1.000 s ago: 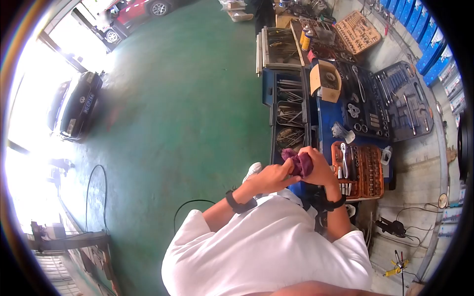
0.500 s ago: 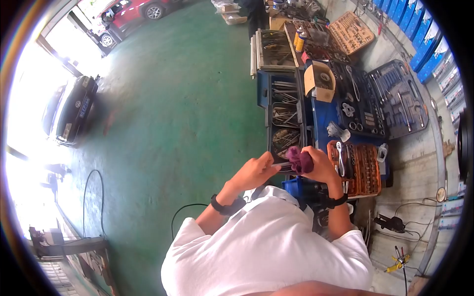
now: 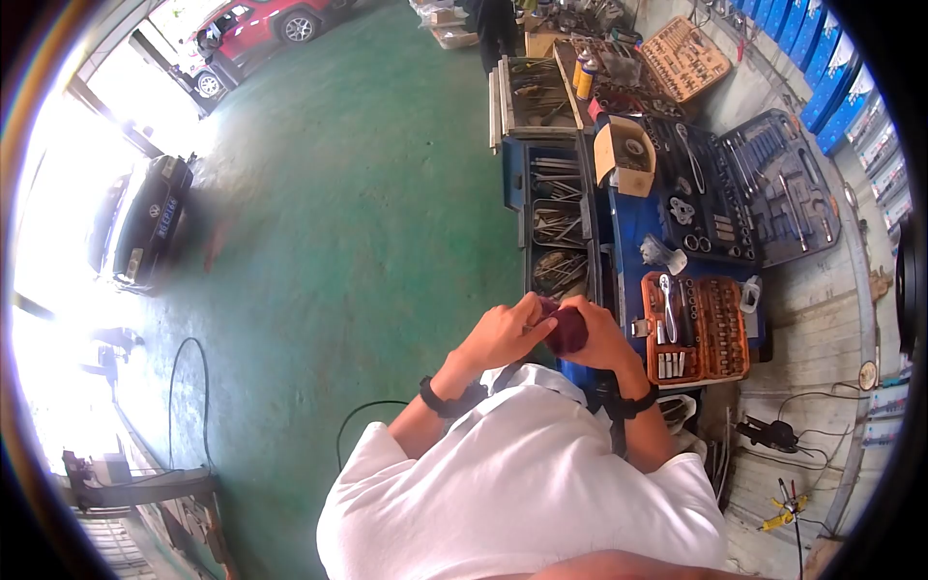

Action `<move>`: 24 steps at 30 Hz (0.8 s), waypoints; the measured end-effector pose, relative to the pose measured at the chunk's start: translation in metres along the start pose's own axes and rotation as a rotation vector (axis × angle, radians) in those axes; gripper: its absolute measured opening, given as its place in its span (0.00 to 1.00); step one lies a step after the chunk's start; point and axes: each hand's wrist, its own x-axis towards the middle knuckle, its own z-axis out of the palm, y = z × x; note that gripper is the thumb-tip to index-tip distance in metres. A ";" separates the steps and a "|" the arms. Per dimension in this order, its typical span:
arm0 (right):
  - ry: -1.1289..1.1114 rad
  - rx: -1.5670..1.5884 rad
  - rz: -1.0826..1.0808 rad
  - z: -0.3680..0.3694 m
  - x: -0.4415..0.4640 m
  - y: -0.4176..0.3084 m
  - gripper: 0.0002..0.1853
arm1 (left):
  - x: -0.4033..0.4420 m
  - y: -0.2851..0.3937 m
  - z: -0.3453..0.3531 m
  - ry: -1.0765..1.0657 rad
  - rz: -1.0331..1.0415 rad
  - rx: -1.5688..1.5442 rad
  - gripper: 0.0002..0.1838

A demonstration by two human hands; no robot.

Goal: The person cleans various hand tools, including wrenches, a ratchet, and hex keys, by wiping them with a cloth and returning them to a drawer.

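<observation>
A dark maroon cloth [image 3: 567, 332] is bunched up between my two hands, in front of my chest. My left hand [image 3: 505, 334] pinches its left side with thumb and fingers. My right hand [image 3: 601, 336] is wrapped round its right side. Whether anything lies inside the cloth cannot be seen. Just beyond the hands is an open drawer [image 3: 530, 261] with trays of long metal tools. To the right of my right hand lies an open orange socket case [image 3: 696, 379], with a ratchet [image 3: 669, 307] in it.
A blue-topped bench [image 3: 630, 224] bears a cardboard box [image 3: 623, 178], a crumpled white wrapper [image 3: 663, 254] and a large dark tool case [image 3: 795, 193]. Spray cans [image 3: 586, 79] stand farther back. A black car [image 3: 150, 220] and a red car [image 3: 253, 31] are at the left.
My left hand let go of the cloth, moved left, then came back and took hold of it again. My right hand and the cloth have shifted slightly left.
</observation>
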 end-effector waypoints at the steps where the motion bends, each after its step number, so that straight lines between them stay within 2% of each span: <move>1: 0.001 0.001 0.000 0.003 -0.001 0.003 0.36 | 0.002 0.002 -0.004 -0.037 0.018 0.022 0.20; 3: 0.007 0.175 0.098 0.007 -0.001 0.008 0.39 | 0.004 0.006 -0.008 -0.075 0.037 0.044 0.19; 7: -0.002 0.187 0.022 0.008 0.008 0.001 0.41 | 0.012 0.021 -0.016 -0.038 0.110 0.174 0.18; 9: -0.060 0.352 0.093 0.009 0.010 0.004 0.40 | 0.014 0.025 -0.018 -0.044 0.114 0.222 0.17; 12: -0.060 0.448 0.047 0.021 0.002 0.020 0.38 | 0.016 0.030 -0.021 -0.072 0.131 0.245 0.18; 13: -0.063 0.448 0.046 0.022 0.001 0.023 0.38 | 0.017 0.038 -0.025 -0.143 0.057 0.257 0.18; 14: -0.045 0.585 0.065 0.023 0.000 0.025 0.37 | 0.018 0.042 -0.028 -0.216 -0.017 0.268 0.18; 15: -0.024 0.723 0.083 0.024 -0.001 0.027 0.36 | 0.019 0.041 -0.030 -0.217 -0.017 0.267 0.18; 16: -0.020 0.721 0.083 0.020 -0.002 0.030 0.36 | 0.021 0.040 -0.033 -0.084 0.034 0.211 0.19; 17: 0.080 0.732 0.089 0.015 -0.003 0.034 0.37 | 0.022 0.038 -0.036 0.046 0.087 0.155 0.21; 18: 0.181 0.741 0.094 0.012 -0.003 0.037 0.38 | 0.025 0.036 -0.038 0.100 0.121 0.133 0.24; 19: 0.191 0.738 0.091 0.013 -0.002 0.040 0.38 | 0.027 0.032 -0.035 0.095 0.130 0.135 0.24; 21: 0.651 0.993 0.092 0.016 0.000 0.045 0.41 | 0.029 0.023 -0.024 0.266 0.130 -0.007 0.24; 22: 0.642 1.168 0.111 0.006 0.007 0.018 0.40 | 0.028 0.018 -0.015 0.264 0.134 -0.007 0.24; 24: 0.673 1.242 0.093 0.002 0.012 0.014 0.37 | 0.022 0.014 0.006 0.053 0.178 -0.203 0.23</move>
